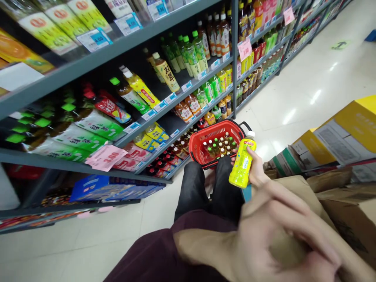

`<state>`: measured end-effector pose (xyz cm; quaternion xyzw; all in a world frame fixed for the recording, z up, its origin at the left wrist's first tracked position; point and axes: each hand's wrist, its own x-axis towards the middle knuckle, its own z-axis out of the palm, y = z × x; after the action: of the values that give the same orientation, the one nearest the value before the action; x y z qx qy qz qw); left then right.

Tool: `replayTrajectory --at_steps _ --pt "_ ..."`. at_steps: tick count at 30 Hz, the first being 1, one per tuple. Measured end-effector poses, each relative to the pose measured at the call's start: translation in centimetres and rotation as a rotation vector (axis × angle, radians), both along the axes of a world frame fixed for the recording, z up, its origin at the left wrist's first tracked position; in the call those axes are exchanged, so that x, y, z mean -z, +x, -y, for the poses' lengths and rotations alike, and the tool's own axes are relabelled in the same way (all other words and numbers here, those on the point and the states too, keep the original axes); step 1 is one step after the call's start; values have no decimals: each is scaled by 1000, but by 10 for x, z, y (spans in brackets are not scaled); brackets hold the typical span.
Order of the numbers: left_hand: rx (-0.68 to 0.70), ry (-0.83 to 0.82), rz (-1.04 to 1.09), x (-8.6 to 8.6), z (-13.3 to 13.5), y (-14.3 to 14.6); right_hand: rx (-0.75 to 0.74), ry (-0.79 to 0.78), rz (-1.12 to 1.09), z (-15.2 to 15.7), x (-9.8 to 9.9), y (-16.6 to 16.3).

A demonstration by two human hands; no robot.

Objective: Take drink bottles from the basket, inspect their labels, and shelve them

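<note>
My right hand (255, 166) is wrapped round a yellow drink bottle (242, 162) with a white cap, held a little tilted beside the red basket. Very near the camera is my left hand (284, 235), blurred, crossing in front of my right forearm. Its fingers are curled in loosely, and nothing shows in the hollow between them. Between the shelf and my right hand, the red plastic shopping basket (199, 147) stands on the floor in front of my knees. Several small bottles with white and green caps (221, 145) stand upright in it.
On the left, a grey shelf rack (129, 43) carries rows of drink bottles, with price tags along its edges. A pink price sign (106, 156) juts out from it. Cardboard boxes (343, 203) and yellow cartons (346, 129) are stacked on my right. The aisle floor (293, 98) runs ahead.
</note>
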<state>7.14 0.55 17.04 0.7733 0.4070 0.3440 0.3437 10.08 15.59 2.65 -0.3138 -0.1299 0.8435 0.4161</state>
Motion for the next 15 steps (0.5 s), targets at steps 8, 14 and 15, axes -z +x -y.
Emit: replayTrajectory --at_steps 8,14,15 --pt "501 234 -158 81 -27 1 8 -21 -8 -1 -3 -1" --pt "531 377 -195 144 -28 -20 35 -22 -48 -2 -3 -2" --pt "495 365 -162 151 -27 -20 16 -30 -51 -2 -2 -1"
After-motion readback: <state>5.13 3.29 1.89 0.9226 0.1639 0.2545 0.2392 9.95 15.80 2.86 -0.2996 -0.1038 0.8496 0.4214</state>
